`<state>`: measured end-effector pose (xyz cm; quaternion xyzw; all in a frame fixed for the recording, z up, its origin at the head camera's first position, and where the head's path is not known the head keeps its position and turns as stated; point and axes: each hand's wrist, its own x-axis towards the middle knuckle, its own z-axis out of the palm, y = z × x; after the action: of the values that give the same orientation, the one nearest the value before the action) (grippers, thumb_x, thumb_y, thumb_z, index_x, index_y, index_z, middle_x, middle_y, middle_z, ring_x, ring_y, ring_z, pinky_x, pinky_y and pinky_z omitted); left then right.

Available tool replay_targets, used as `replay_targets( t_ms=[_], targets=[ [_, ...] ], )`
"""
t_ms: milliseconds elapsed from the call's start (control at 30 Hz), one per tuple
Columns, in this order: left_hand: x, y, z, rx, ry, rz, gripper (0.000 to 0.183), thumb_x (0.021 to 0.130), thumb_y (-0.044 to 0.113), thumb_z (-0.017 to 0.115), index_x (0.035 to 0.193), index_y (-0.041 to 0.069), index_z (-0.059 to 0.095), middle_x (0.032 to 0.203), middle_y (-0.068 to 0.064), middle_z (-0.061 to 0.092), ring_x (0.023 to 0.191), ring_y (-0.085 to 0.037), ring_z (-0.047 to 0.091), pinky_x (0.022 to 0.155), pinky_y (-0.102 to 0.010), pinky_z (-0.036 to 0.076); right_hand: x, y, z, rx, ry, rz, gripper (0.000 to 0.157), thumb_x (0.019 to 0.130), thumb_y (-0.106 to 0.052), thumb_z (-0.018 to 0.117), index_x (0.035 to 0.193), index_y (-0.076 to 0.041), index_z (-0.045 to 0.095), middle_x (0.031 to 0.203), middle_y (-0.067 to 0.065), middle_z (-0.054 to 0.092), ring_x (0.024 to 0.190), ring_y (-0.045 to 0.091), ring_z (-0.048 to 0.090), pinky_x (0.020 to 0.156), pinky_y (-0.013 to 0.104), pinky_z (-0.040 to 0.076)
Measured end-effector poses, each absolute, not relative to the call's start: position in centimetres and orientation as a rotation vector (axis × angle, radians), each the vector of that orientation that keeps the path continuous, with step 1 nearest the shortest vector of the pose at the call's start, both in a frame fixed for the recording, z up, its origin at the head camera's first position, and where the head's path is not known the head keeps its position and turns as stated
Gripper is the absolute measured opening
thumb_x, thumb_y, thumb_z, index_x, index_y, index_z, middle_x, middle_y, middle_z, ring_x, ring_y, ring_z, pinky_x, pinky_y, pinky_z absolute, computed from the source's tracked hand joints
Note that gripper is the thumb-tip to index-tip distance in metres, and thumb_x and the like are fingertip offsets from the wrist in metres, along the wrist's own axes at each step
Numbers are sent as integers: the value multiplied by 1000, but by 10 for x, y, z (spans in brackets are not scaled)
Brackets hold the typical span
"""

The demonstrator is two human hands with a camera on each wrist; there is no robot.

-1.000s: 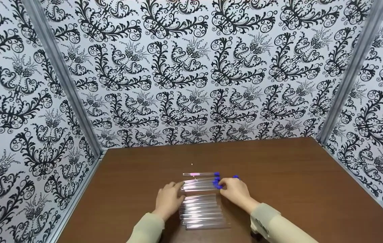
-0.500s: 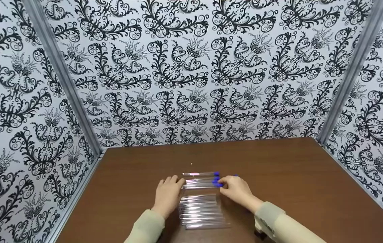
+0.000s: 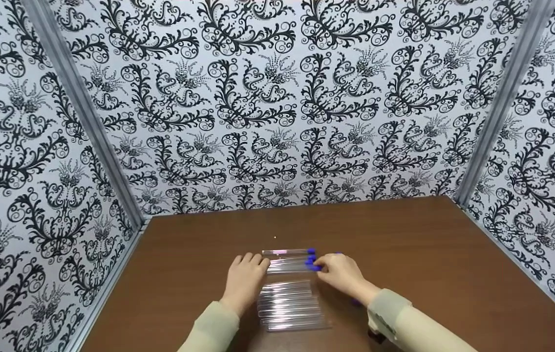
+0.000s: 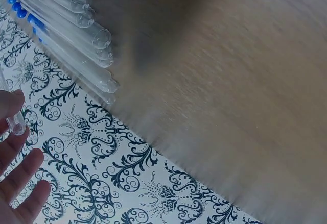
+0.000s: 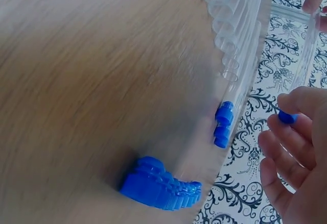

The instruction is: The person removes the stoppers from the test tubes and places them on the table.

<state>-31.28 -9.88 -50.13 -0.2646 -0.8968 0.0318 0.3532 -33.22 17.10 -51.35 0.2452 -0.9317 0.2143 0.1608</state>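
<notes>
A clear test tube (image 5: 306, 55) is held up above the table between both hands. My left hand (image 3: 247, 283) pinches its rounded end between thumb and forefinger, the other fingers spread apart in the left wrist view. At the opposite end, my right hand (image 3: 343, 276) pinches a blue cap (image 5: 287, 117) at the tube's mouth; fingers partly cover it, so how far it sits on cannot be told. Beyond the hands lie a few tubes with blue caps (image 5: 223, 127). A row of uncapped test tubes (image 3: 289, 305) lies side by side nearer me.
A curved line of loose blue caps (image 5: 161, 185) stands on the brown table (image 3: 199, 244), mostly hidden by the right forearm in the head view. Patterned black-and-white walls (image 3: 277, 122) close off the back and sides.
My left hand has shifted slightly away from me and its fingers have straightened a little. The right hand stays at the cap end with little movement. The head view has shifted slightly.
</notes>
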Motion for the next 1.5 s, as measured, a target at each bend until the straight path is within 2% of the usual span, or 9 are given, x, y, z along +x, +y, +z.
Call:
replay_targets(
  t_ms=[133, 333, 600, 833, 967, 1133, 1500],
  targets=[
    [-313, -98, -503, -692, -2308, 93, 11, 77, 11, 71, 80, 15, 61, 81, -1, 58, 79, -22, 58, 67, -37, 43, -334, 175, -514, 724, -2647, 584, 15, 79, -12, 75, 94, -9, 75, 88, 2, 72, 68, 11, 65, 59, 27, 51],
    [-311, -100, -503, -690, -2326, 96, 11, 78, 10, 70, 83, 13, 61, 82, -2, 58, 78, -22, 57, 68, -38, 43, -334, 174, -510, 766, -2633, 577, 12, 78, -10, 77, 89, -9, 73, 79, 1, 71, 66, 12, 64, 58, 29, 51],
    [-308, -99, -506, -694, -2389, 90, 14, 78, 7, 67, 89, 13, 61, 85, -3, 58, 79, -22, 59, 72, -41, 46, -331, 174, -511, 816, -2596, 565, 11, 76, -9, 79, 84, -10, 71, 78, -1, 71, 66, 12, 64, 59, 29, 51],
    [-308, -99, -508, -696, -2381, 89, 10, 78, 8, 68, 85, 14, 64, 83, 0, 61, 74, -20, 60, 73, -40, 45, -331, 173, -516, 826, -2542, 476, 13, 73, -10, 81, 82, -12, 71, 80, -2, 71, 66, 13, 64, 60, 32, 53],
    [-308, -99, -510, -702, -2387, 103, 13, 76, 13, 74, 81, 15, 62, 78, 1, 59, 70, -18, 59, 72, -39, 45, -330, 173, -520, 834, -2512, 473, 14, 73, -9, 81, 81, -12, 70, 80, -2, 71, 66, 12, 66, 59, 31, 53],
    [-307, -98, -512, -724, -2402, 113, 24, 69, 22, 83, 80, 16, 63, 77, 3, 59, 69, -16, 60, 74, -39, 46, -330, 174, -527, 830, -2480, 438, 15, 71, -10, 81, 80, -14, 70, 77, -4, 71, 63, 10, 65, 56, 30, 52],
    [-310, -98, -516, -735, -2405, 124, 24, 68, 24, 84, 77, 17, 63, 75, 3, 61, 69, -17, 59, 73, -38, 45, -331, 175, -533, 813, -2393, 382, 17, 68, -10, 82, 79, -14, 70, 76, -4, 70, 64, 12, 66, 55, 32, 53]
  ],
)
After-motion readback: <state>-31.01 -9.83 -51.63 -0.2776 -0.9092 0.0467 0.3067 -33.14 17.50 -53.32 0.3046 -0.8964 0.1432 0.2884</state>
